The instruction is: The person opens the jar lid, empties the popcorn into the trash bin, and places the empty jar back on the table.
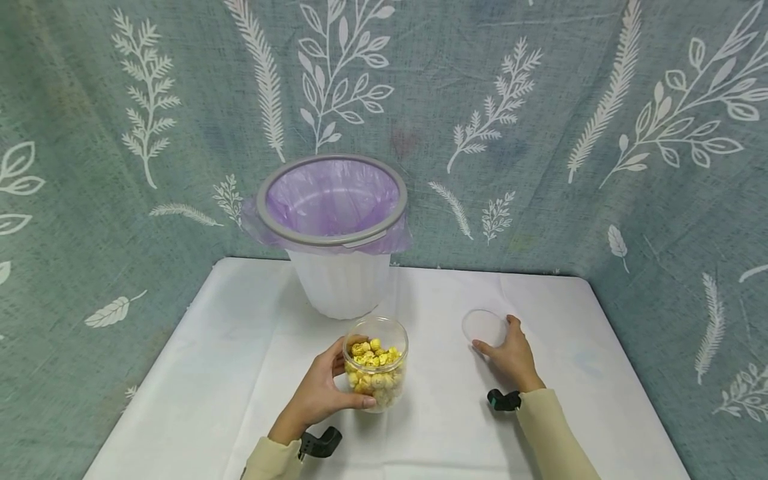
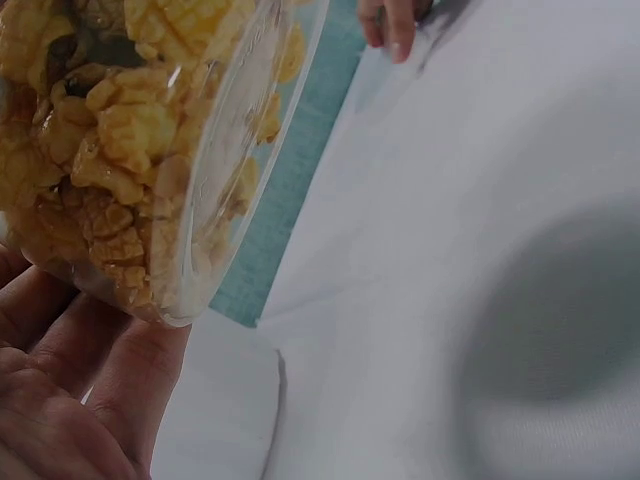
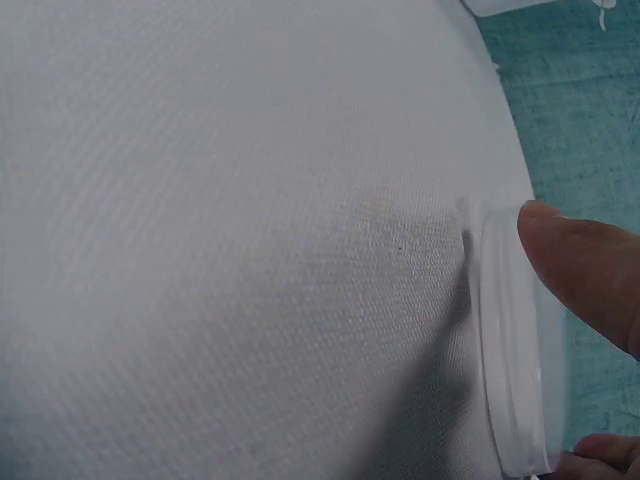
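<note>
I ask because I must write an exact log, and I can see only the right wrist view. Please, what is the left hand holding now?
Observer: The left hand is holding a clear container with yellow popcorn inside.

Operator: Thank you. In my view I see the lid held by the right hand. What stands on the table beyond the container?

Observer: In the head view, a white bin lined with a purple bag stands there, farther from the person.
</note>
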`<action>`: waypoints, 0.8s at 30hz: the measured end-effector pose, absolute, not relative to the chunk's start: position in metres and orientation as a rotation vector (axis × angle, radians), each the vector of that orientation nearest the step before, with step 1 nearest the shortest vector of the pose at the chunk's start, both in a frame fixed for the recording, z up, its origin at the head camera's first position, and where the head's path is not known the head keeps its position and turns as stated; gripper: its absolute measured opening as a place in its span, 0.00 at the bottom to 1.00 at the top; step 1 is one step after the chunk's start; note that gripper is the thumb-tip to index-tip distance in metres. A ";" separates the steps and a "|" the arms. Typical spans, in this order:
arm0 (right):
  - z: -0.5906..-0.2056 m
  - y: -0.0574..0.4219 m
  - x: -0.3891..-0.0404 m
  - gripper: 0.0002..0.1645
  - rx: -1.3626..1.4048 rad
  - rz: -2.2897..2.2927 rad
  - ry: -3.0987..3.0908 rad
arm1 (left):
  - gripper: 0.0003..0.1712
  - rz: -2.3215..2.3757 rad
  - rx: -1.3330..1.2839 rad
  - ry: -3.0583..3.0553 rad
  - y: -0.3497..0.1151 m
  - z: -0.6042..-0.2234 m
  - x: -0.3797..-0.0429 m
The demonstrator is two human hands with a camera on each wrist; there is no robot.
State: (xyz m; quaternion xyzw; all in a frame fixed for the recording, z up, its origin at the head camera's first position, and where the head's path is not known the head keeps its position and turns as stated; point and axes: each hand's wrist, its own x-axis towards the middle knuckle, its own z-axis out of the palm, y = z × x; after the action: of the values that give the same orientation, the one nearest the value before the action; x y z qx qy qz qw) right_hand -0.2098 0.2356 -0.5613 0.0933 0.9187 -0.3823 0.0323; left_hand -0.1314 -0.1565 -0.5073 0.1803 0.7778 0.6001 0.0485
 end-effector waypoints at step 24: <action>-0.467 0.192 -0.247 0.48 -0.015 -1.631 2.958 | 0.56 1.860 0.550 2.337 -0.160 -0.509 -0.129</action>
State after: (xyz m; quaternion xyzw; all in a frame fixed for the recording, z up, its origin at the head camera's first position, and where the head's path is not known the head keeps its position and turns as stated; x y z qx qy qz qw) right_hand -0.2473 0.1919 -0.4667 -0.0045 0.8695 -0.4796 -0.1179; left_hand -0.1288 -0.1604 -0.5095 0.1809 0.7685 0.6115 0.0524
